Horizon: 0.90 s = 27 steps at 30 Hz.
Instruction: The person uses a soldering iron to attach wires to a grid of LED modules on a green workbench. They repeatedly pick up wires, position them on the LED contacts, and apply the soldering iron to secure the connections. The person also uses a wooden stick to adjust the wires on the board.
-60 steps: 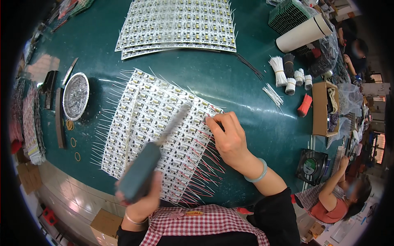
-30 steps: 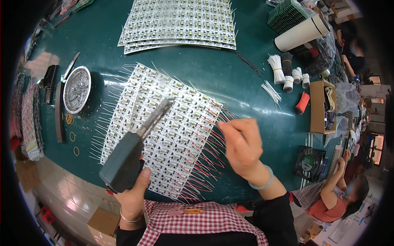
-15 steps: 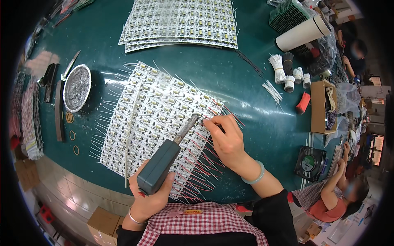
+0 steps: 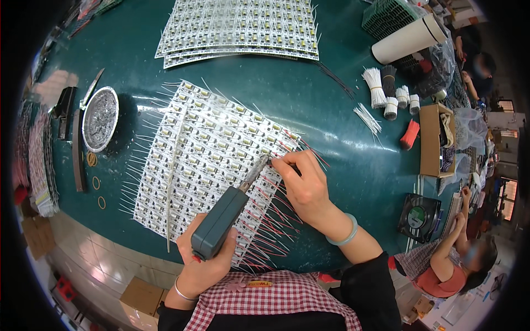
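Observation:
A large panel of small white circuit boards (image 4: 204, 149) lies on the green table (image 4: 309, 94), with white wires sticking out on its left and red wires on its right. My left hand (image 4: 207, 265) grips a grey-green soldering iron (image 4: 223, 218); its tip touches the panel's right edge. My right hand (image 4: 303, 182) pinches a red wire (image 4: 309, 148) right at the iron's tip. A pale bangle sits on my right wrist.
A stack of similar panels (image 4: 243, 25) lies at the far side. A round metal dish (image 4: 99, 118) stands at the left. Bundles of white wires (image 4: 375, 88), a cardboard box (image 4: 433, 140), a white roll (image 4: 408, 38) and a small black fan (image 4: 419, 215) are on the right. Another person (image 4: 458, 265) sits at lower right.
My left hand brought the iron from off the panel's lower left back to its right edge. My right hand lifted away, then returned to the panel with a wire.

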Each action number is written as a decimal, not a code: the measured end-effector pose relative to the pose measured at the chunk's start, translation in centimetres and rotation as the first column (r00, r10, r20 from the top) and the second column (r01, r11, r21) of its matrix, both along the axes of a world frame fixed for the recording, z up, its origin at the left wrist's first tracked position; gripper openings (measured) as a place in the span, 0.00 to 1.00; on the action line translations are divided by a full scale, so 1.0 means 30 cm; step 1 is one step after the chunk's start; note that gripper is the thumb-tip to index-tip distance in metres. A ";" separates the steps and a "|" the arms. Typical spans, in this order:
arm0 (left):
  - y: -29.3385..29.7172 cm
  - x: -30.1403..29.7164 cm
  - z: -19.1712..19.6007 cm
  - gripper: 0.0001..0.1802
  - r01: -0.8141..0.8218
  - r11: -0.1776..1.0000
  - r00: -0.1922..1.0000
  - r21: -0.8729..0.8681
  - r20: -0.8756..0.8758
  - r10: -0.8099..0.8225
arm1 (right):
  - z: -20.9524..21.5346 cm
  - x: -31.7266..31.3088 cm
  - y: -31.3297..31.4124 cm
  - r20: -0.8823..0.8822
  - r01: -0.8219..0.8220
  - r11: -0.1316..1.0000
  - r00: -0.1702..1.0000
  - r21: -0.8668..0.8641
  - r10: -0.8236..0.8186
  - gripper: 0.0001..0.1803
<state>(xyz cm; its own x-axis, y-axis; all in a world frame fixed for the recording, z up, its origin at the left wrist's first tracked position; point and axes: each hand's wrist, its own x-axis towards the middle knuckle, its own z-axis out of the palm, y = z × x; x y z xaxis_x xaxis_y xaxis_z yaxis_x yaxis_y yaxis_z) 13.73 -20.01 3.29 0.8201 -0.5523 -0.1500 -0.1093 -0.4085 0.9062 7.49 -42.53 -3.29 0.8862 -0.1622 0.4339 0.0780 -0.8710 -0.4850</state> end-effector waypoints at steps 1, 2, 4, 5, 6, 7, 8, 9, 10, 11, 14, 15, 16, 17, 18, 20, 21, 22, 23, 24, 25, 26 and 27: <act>0.003 0.001 -0.003 0.08 0.023 1.000 0.999 0.010 0.044 -0.024 | 0.000 0.000 0.001 -0.003 0.001 1.000 1.000 0.000 -0.001 0.19; 0.005 0.002 -0.007 0.07 0.046 0.999 0.995 0.020 0.088 -0.048 | 0.001 0.001 0.001 -0.003 0.002 1.000 1.000 -0.004 -0.002 0.19; 0.010 -0.002 -0.015 0.07 0.040 0.999 0.995 0.025 0.094 -0.042 | 0.002 0.001 0.001 -0.003 0.003 1.000 1.000 -0.013 -0.003 0.18; 0.012 -0.003 -0.017 0.07 0.036 0.999 0.994 0.029 0.098 -0.039 | 0.002 0.002 0.001 -0.004 0.004 1.000 1.000 -0.014 -0.004 0.18; 0.012 -0.003 -0.013 0.07 0.030 0.999 0.997 0.030 0.075 -0.032 | 0.002 0.002 0.001 -0.004 0.005 1.000 1.000 -0.016 -0.005 0.18; 0.012 -0.002 -0.006 0.07 0.025 0.999 0.998 0.032 0.053 -0.026 | 0.002 0.002 0.001 -0.005 0.005 1.000 1.000 -0.018 -0.006 0.18; 0.012 -0.001 -0.002 0.06 0.020 0.999 0.999 0.034 0.031 -0.021 | 0.003 0.002 0.002 -0.006 0.007 1.000 1.000 -0.017 -0.008 0.18; 0.017 -0.002 -0.003 0.07 0.023 0.999 0.999 0.035 0.049 -0.025 | 0.004 0.003 0.003 -0.007 0.010 1.000 1.000 -0.016 -0.010 0.18; 0.028 -0.004 -0.006 0.07 0.027 0.999 0.997 0.037 0.067 -0.029 | 0.005 0.003 0.003 -0.008 0.012 1.000 1.000 -0.014 -0.012 0.18; 0.035 -0.004 -0.008 0.07 0.030 0.999 0.996 0.038 0.085 -0.033 | 0.004 0.003 0.004 -0.010 0.014 1.000 1.000 -0.012 -0.014 0.18; 0.042 0.000 -0.005 0.08 0.011 1.000 0.997 0.003 0.074 -0.011 | 0.004 0.004 0.004 -0.013 0.020 1.000 1.000 -0.007 -0.020 0.18; 0.041 0.000 -0.005 0.08 0.008 1.000 0.998 0.000 0.059 -0.008 | 0.006 0.004 0.004 -0.013 0.022 1.000 1.000 -0.006 -0.022 0.18; 0.039 0.000 -0.005 0.08 0.006 1.000 0.999 -0.003 0.045 -0.005 | 0.006 0.004 0.004 -0.014 0.023 1.000 1.000 -0.005 -0.024 0.18; 0.039 -0.001 -0.006 0.08 0.002 1.000 1.000 -0.009 0.031 -0.002 | 0.007 0.004 0.005 -0.014 0.023 1.000 1.000 -0.005 -0.023 0.18; 0.038 -0.003 -0.010 0.09 0.003 1.000 1.000 -0.013 0.023 -0.002 | 0.007 0.004 0.007 -0.014 0.023 1.000 1.000 -0.005 -0.023 0.18; 0.031 -0.007 -0.016 0.09 0.005 1.000 1.000 -0.019 0.006 -0.005 | 0.005 0.003 0.008 -0.014 0.025 1.000 1.000 -0.002 -0.025 0.18; 0.026 -0.005 -0.016 0.08 0.020 1.000 0.999 -0.018 0.041 -0.019 | 0.003 0.003 0.007 -0.013 0.027 1.000 1.000 0.002 -0.027 0.18; 0.019 -0.002 -0.016 0.08 0.034 0.999 0.997 -0.016 0.076 -0.033 | 0.002 0.002 0.007 -0.012 0.028 1.000 1.000 0.005 -0.028 0.18; 0.015 -0.001 -0.016 0.08 0.049 0.999 0.993 -0.013 0.111 -0.047 | 0.001 0.002 0.006 -0.012 0.028 1.000 1.000 0.004 -0.028 0.18; 0.013 -0.002 -0.017 0.07 0.038 0.999 0.995 -0.009 0.088 -0.037 | 0.001 0.003 0.005 -0.011 0.028 1.000 1.000 0.002 -0.028 0.18; 0.011 -0.005 -0.017 0.07 0.027 1.000 0.997 -0.005 0.066 -0.027 | 0.000 0.003 0.005 -0.011 0.028 1.000 1.000 0.001 -0.028 0.18; 0.010 -0.006 -0.017 0.06 0.016 1.000 0.999 0.000 0.044 -0.016 | 0.002 0.003 0.005 -0.010 0.028 1.000 1.000 0.003 -0.028 0.18; 0.011 -0.007 -0.017 0.06 0.016 1.000 0.999 -0.004 0.051 -0.016 | 0.004 0.004 0.005 -0.009 0.028 1.000 1.000 0.006 -0.028 0.18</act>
